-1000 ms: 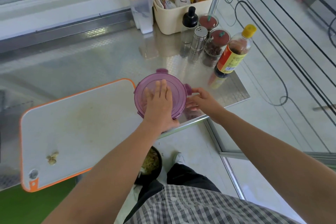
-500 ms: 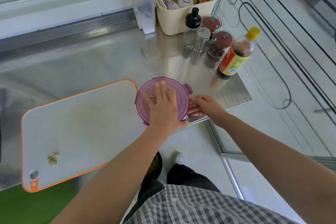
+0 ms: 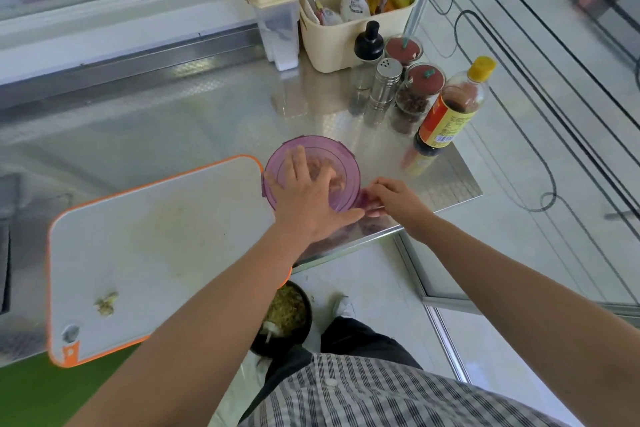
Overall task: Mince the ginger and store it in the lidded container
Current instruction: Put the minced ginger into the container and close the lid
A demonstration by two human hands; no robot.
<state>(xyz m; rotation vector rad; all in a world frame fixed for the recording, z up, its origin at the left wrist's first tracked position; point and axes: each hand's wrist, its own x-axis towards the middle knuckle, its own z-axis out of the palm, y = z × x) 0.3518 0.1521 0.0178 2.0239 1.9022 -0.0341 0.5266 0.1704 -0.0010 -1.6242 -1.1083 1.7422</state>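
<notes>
Sealing step, I judge: left hand flat on the lid, fingers apart; right hand pinches a clip, which needs snapping down.

The steel counter stretches away beyond my left hand and ends at a corner just right of my right hand. Far past both hands a pale ledge runs under glass. Right of my right hand lies light tiled floor, crossed by dark cables. Daylight shines off the steel. Nearer me than my left hand shows a green strip.
</notes>
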